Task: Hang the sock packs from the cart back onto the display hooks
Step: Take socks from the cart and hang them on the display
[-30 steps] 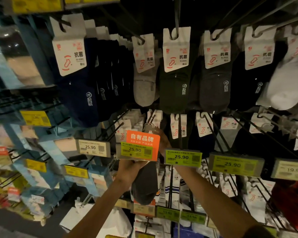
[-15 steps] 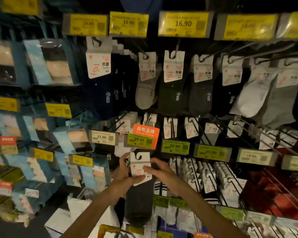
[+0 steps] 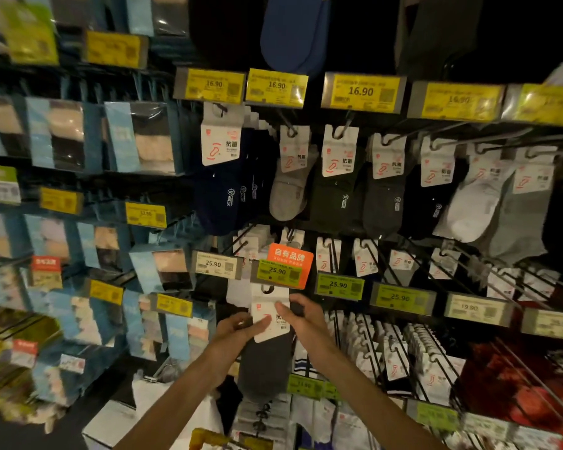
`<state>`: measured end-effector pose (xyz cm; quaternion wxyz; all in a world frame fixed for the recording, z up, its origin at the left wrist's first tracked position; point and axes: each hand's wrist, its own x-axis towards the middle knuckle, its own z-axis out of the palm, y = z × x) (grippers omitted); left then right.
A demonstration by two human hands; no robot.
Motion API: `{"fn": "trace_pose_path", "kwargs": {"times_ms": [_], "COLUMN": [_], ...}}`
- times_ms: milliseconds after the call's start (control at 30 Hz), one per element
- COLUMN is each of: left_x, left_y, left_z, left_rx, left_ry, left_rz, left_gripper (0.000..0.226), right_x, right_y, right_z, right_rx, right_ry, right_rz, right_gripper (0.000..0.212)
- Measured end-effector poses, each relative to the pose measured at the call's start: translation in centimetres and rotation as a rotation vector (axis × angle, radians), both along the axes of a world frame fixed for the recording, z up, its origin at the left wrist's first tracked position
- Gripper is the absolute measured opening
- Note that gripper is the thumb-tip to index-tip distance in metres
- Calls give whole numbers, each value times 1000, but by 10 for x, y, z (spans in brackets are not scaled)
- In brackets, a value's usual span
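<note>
A sock pack [image 3: 270,319] is held between the left hand [image 3: 238,329] and the right hand [image 3: 303,319], its card pinched from both sides. Directly above the hands a price tag [image 3: 283,271] is fixed, with the pack's top just beneath it. Further above, a row of hanging socks [image 3: 338,177] is found. Boxed packs [image 3: 163,267] are ranged to the left of the left hand. Loaded hooks [image 3: 387,352] are set right of the right hand, behind a line of shelf labels [image 3: 338,285].
</note>
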<state>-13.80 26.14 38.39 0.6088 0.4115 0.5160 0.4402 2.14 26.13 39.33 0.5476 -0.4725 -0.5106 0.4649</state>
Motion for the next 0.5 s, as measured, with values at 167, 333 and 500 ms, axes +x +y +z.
{"fn": "trace_pose_path", "kwargs": {"times_ms": [167,333,500], "left_x": [-7,-4,-1], "left_y": [2,13,24], "left_z": [6,13,11], "left_rx": [-60,-48,-32], "left_ry": [-81,-141,-126], "left_rz": [-42,5,65], "left_gripper": [38,32,28], "right_x": [0,-8,-10], "right_y": [9,22,30], "right_z": [-3,1,-3], "right_rx": [47,15,-8], "right_ry": [59,101,177], "right_rz": [-54,-96,-112], "right_gripper": [14,18,22]}}
